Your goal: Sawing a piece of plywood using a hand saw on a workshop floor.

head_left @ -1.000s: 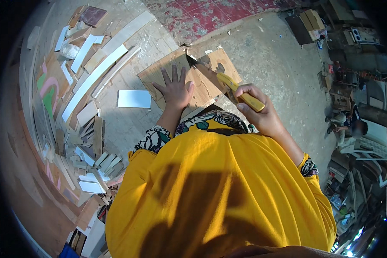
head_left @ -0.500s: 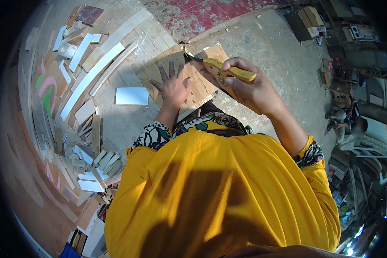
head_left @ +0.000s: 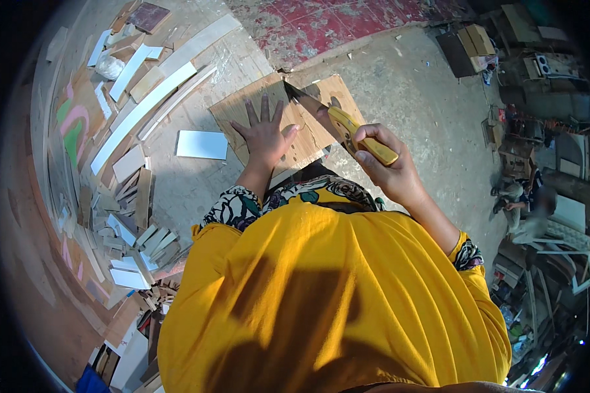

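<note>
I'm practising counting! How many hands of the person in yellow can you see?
2: the left hand lies spread on the wooden board, and the right hand grips the yellow-handled saw.

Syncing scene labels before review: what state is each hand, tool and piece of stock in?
Left hand: open, fingers spread, resting on the wooden board.
Right hand: closed around the handle of the handsaw.
Handsaw: blade over the board; whether its teeth bite is unclear.
Wooden board: under the left hand, partly hidden by it.
White rectangular panel: lying flat, untouched.
Wood offcuts: loosely piled.
</note>
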`<action>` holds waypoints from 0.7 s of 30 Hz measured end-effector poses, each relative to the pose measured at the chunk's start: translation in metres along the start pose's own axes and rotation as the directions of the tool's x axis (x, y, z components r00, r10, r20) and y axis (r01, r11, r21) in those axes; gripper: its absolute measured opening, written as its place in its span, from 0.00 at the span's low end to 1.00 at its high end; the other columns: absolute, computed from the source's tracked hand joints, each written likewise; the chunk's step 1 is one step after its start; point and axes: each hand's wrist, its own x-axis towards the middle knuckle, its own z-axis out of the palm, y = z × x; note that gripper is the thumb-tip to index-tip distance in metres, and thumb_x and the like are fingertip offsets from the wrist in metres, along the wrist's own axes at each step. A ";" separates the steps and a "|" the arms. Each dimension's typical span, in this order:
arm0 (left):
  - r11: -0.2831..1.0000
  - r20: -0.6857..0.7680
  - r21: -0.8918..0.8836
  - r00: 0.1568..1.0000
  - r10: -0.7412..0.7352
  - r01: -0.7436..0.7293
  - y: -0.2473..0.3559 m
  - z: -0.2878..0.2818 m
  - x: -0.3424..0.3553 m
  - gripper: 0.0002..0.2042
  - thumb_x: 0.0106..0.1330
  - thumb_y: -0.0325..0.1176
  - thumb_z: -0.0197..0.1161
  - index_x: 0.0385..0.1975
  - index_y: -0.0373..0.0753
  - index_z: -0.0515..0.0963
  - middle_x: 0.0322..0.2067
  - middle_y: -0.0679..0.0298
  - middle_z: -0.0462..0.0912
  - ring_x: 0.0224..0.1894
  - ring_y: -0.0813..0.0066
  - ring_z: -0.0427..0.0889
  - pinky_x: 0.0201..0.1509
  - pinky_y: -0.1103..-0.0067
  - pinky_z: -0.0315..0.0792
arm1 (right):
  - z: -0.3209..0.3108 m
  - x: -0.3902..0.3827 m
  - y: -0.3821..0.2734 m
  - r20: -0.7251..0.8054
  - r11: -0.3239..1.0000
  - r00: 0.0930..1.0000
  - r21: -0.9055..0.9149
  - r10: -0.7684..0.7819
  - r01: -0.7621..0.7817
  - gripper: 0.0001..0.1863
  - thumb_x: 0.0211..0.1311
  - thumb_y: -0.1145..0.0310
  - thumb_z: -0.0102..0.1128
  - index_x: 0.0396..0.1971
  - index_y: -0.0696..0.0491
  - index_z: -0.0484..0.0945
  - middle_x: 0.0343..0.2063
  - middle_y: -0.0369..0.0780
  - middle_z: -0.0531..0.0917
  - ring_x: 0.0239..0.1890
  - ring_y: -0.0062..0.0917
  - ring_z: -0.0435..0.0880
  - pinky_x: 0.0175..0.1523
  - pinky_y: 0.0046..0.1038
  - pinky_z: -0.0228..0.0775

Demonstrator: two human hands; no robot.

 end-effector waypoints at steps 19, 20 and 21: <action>1.000 0.081 0.000 0.997 -0.008 0.009 -0.001 -0.003 0.001 0.36 0.62 0.65 0.44 0.69 0.59 0.52 0.71 0.65 0.42 0.72 0.47 0.34 0.59 0.31 0.35 | -0.002 -0.003 0.002 -0.050 0.998 0.997 0.025 0.064 -0.063 0.10 0.60 0.78 0.57 0.40 0.54 0.71 0.36 0.34 0.74 0.42 0.18 0.71 0.50 0.21 0.61; 1.000 0.083 -0.005 0.996 -0.008 0.008 -0.001 -0.003 0.000 0.36 0.62 0.65 0.44 0.69 0.59 0.52 0.71 0.65 0.42 0.72 0.47 0.35 0.59 0.31 0.35 | -0.002 -0.002 0.002 -0.045 0.998 0.997 0.028 0.059 -0.058 0.10 0.60 0.78 0.57 0.40 0.54 0.71 0.36 0.33 0.74 0.42 0.17 0.71 0.49 0.21 0.62; 1.000 0.080 -0.006 0.997 -0.006 0.006 0.001 -0.004 0.000 0.36 0.62 0.65 0.44 0.69 0.59 0.52 0.71 0.65 0.42 0.72 0.47 0.35 0.59 0.31 0.35 | -0.002 0.000 0.001 -0.048 0.998 0.997 0.026 0.057 -0.056 0.10 0.60 0.78 0.57 0.40 0.54 0.71 0.36 0.33 0.74 0.42 0.17 0.71 0.49 0.21 0.62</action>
